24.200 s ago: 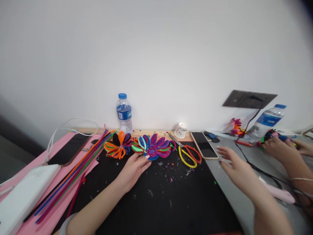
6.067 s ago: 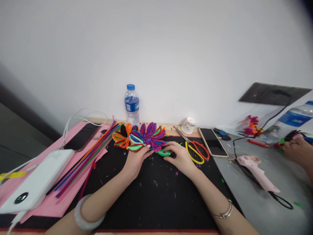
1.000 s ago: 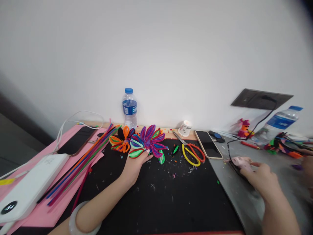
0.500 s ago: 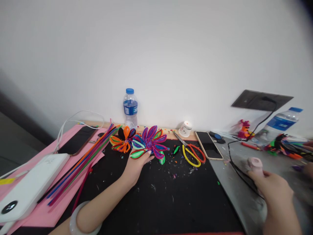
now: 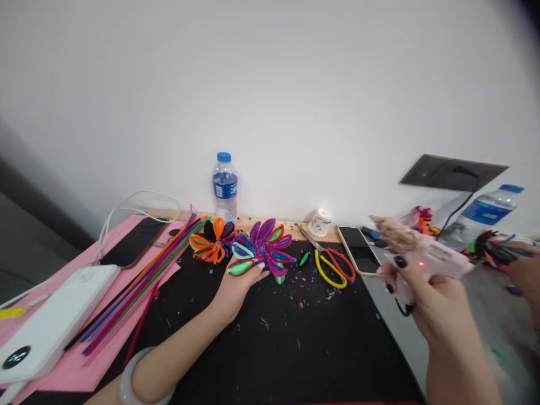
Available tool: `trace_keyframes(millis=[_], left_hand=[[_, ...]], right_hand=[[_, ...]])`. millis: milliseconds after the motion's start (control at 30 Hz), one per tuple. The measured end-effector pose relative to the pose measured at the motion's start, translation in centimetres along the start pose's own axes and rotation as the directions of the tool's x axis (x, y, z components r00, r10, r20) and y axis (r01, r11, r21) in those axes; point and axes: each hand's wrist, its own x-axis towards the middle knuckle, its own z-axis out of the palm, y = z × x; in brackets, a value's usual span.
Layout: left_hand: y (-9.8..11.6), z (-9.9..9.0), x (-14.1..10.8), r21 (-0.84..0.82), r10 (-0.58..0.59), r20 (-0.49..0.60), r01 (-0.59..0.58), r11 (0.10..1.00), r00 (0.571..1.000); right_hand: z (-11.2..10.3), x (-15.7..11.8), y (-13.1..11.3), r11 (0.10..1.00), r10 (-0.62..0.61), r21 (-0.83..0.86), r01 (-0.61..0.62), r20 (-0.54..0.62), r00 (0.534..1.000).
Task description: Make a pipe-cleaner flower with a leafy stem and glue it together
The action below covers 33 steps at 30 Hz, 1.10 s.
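My left hand (image 5: 241,284) is closed around the underside of a pipe-cleaner flower (image 5: 264,247) with purple, magenta, red and green looped petals, held just over the black mat (image 5: 295,354). In my right hand (image 5: 434,304) is a pale pink hot glue gun (image 5: 439,259), with a small red light lit on its side and its nozzle pointing to the upper left. An orange and black pipe-cleaner flower (image 5: 216,242) lies left of the held one. Scissors (image 5: 333,267) with yellow and red handles lie between my hands.
Pipe cleaners (image 5: 139,292), a phone (image 5: 133,242) and a white power bank (image 5: 59,320) lie on pink paper at left. Behind stand a water bottle (image 5: 225,191) and paper cup (image 5: 319,223). Another phone (image 5: 358,250) lies right. At far right, another person's hand (image 5: 525,275) touches pipe cleaners.
My right hand has lifted the glue gun off the grey table at right, bringing it up and leftward. The held flower has shifted slightly right.
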Motion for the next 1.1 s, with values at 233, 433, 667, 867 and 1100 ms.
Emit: trace_keyframes(millis=[233,433,667,867,1100], left_hand=[[-0.2,-0.1,0.2,0.017,-0.034,0.054,0.033,0.999,0.998],[-0.3,-0.2,0.2,0.033,-0.043,0.086,0.040,0.999,0.995],[-0.5,-0.3,0.1,0.087,-0.085,0.135,0.074,0.993,0.987],[-0.3,-0.1,0.0,0.109,-0.108,0.132,0.094,0.990,0.985],[-0.3,0.0,0.0,0.114,-0.108,0.131,0.093,0.989,0.985]], right_hand=[[5.4,-0.4,-1.6,0.994,0.109,-0.079,-0.077,0.591,0.800],[8.0,-0.5,-2.2,0.980,0.160,-0.201,-0.014,0.738,0.655],[8.9,-0.4,-2.7,0.957,0.189,-0.283,0.067,0.781,0.595],[9.2,-0.6,-3.4,0.948,0.205,-0.308,0.076,0.778,0.594],[9.3,-0.6,-3.3,0.940,0.199,-0.325,0.107,0.774,0.601]])
